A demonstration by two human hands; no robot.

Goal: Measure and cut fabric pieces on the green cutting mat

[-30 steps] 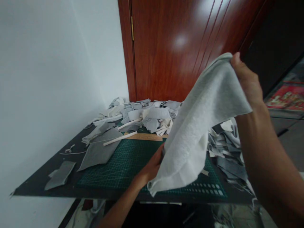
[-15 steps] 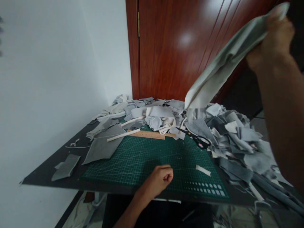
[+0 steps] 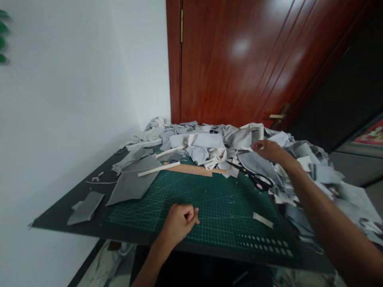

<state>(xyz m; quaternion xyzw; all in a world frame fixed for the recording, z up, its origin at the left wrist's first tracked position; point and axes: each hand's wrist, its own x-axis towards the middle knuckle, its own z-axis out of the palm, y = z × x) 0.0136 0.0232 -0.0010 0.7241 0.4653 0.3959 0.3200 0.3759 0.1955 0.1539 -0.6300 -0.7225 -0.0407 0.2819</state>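
My right hand (image 3: 267,151) pinches the near edge of a grey fabric piece with a cream underside (image 3: 241,139), low over the pile of scraps at the back of the table. My left hand (image 3: 181,223) hovers or rests at the near edge of the green cutting mat (image 3: 203,195); its fingers are curled in and nothing shows in them. Black scissors (image 3: 260,181) lie on the mat's right side, below my right hand. A wooden ruler (image 3: 191,170) lies along the back of the mat.
Fabric scraps (image 3: 206,140) are heaped along the back and right (image 3: 320,171). A flat grey piece (image 3: 134,183) and a thin white strip (image 3: 158,169) lie at left. A small pale strip (image 3: 263,220) is on the mat. Behind stand a white wall (image 3: 74,99) and a wooden door (image 3: 233,67).
My right hand has come down and inward from the upper right, lowering the fabric piece onto the back pile. My left hand sits slightly further left, still curled. The view has shifted a little.
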